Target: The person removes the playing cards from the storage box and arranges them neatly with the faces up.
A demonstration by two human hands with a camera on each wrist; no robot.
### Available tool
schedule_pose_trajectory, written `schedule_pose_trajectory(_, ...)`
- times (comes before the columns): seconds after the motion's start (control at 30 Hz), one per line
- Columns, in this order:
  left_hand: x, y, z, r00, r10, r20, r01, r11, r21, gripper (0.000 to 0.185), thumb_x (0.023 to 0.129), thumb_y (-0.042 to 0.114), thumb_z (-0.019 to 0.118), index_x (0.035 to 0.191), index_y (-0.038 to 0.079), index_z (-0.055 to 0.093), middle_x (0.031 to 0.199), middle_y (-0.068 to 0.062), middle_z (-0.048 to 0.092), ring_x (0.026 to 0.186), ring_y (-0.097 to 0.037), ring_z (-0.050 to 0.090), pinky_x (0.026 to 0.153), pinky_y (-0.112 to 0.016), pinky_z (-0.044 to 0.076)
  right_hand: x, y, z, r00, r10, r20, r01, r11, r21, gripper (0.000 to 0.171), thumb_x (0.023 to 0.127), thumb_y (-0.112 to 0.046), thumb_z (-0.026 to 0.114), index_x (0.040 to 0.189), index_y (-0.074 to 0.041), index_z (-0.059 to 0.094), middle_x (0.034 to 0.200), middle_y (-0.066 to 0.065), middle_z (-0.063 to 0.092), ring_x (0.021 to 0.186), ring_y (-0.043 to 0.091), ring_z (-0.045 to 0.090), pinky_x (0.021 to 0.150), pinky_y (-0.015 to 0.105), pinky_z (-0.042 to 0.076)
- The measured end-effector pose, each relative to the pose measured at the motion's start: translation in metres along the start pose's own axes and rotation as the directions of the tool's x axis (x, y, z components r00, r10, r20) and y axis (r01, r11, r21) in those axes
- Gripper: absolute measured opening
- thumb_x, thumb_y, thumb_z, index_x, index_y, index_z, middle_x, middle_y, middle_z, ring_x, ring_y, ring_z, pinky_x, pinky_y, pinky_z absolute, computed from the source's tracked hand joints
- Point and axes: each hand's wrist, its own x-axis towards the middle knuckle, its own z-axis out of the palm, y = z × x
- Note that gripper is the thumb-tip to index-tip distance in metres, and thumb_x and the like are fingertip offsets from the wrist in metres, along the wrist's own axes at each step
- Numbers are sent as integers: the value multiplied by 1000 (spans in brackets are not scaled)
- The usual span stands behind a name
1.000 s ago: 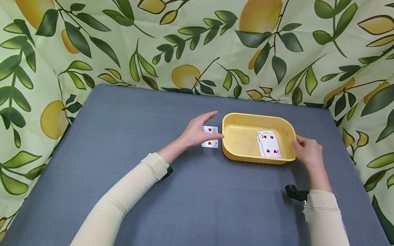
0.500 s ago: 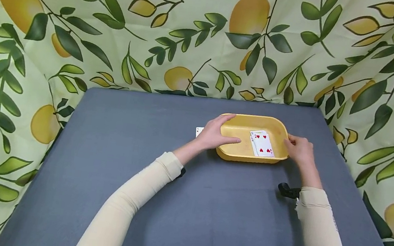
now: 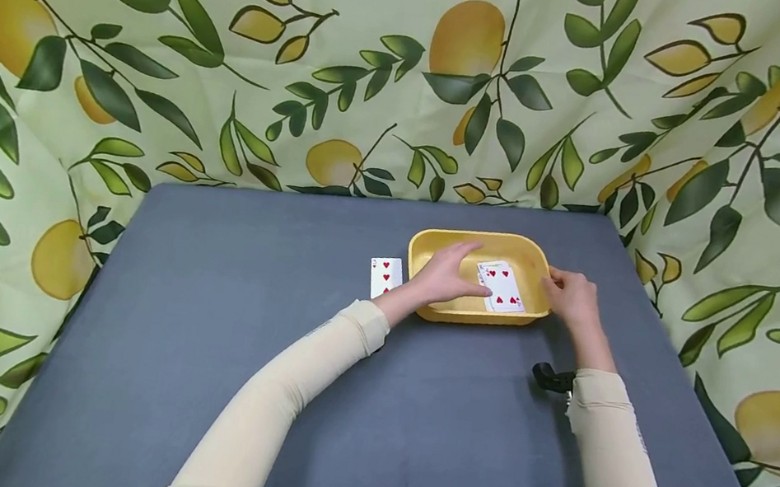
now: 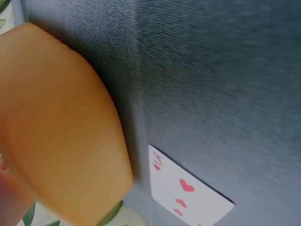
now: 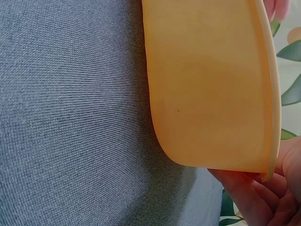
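A yellow oblong plastic tub (image 3: pixel 436 314) sits near the far side of the table. My right hand (image 3: pixel 574 301) grips its right end, with fingers under the rim in the right wrist view. Inside the tub, toward its right side, lies a small overlapping stack of playing cards (image 3: pixel 505 291), hearts on the top one. My left hand (image 3: pixel 447 275) hovers over the tub's left half, thumb and fingers spread apart and holding nothing; its thumb reaches the edge of the stack, contact unclear. A three of hearts (image 4: pixel 188 195) lies face up on the cloth left of the tub.
A blue-grey cloth (image 3: pixel 237 322) covers the table. Behind and at the sides hangs a lemon-and-leaf patterned curtain (image 3: pixel 259 109). A black wrist camera mount (image 3: pixel 552 378) juts out by the right wrist.
My left hand has moved right, from beside the loose card to over the tub, nearer the stack. My right hand keeps hold of the tub's end. The head view has shifted slightly.
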Motion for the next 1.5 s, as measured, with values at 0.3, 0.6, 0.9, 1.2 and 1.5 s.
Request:
schedule_pose_trajectory(0.3, 24, 8, 25, 995, 61, 83, -70, 992, 107, 86, 78, 34, 82, 146, 2, 40, 147, -11, 45, 137, -22, 39, 112, -22, 27, -1, 0, -1, 999, -38, -28, 37, 999, -18, 45, 102, -20, 47, 138, 6, 48, 124, 30, 58, 86, 32, 53, 60, 30, 42)
schedule_pose_trajectory(0.6, 38, 5, 45, 988, 11, 154, -39, 983, 182, 84, 79, 32, 82, 145, 2, 40, 144, -9, 48, 133, -20, 42, 110, -21, 30, 0, 5, 3, 998, -50, -33, 49, 999, -10, 46, 101, -22, 48, 137, 6, 50, 109, 25, 62, 76, 28, 53, 55, 28, 41)
schedule_pose_trajectory(0.9, 42, -3, 56, 981, -22, 193, -33, 960, 279, 76, 79, 35, 81, 139, 4, 46, 135, -6, 54, 125, -17, 48, 102, -22, 37, -1, 4, 3, 999, -34, -37, 34, 999, 2, 45, 101, -22, 48, 138, 5, 50, 109, 25, 62, 74, 27, 52, 54, 28, 41)
schedule_pose_trajectory(1.2, 45, -5, 57, 978, -17, 210, -46, 956, 291, 74, 79, 38, 80, 138, 6, 48, 134, -4, 55, 122, -16, 50, 100, -21, 38, -1, 4, 2, 999, -24, -39, 24, 1000, -1, 47, 102, -23, 49, 139, 4, 48, 127, 30, 57, 89, 32, 54, 60, 29, 44)
schedule_pose_trajectory(1.5, 46, -8, 58, 977, -6, 214, -57, 957, 286, 73, 79, 36, 80, 137, 6, 48, 132, -4, 56, 119, -15, 50, 100, -21, 38, -1, 4, 4, 998, -36, -47, 36, 999, -6, 47, 102, -22, 48, 139, 6, 47, 130, 32, 53, 95, 35, 53, 68, 34, 46)
